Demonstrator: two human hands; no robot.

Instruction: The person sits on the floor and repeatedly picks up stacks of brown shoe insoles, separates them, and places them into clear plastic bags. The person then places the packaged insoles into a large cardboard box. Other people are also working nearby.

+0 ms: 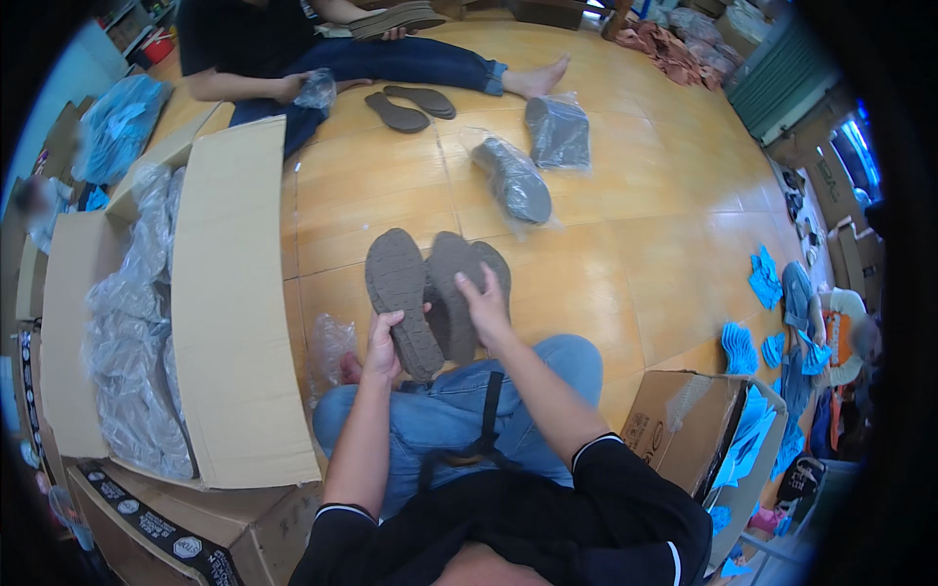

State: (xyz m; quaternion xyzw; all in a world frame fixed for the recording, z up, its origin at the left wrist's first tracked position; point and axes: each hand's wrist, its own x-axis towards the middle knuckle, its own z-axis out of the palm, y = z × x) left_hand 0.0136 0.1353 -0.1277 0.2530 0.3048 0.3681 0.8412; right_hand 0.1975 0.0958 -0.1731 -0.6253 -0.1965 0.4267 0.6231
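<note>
Left hand (384, 344) grips a ridged brown sole (397, 278); right hand (488, 313) grips a second sole (449, 262); third sole (497, 262) shows behind, cannot tell if held; all are before the crossed legs (570, 369); open carton (239, 313) stands at left.

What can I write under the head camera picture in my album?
Left hand and right hand hold brown soles near an open box; another person sits on the floor.
</note>
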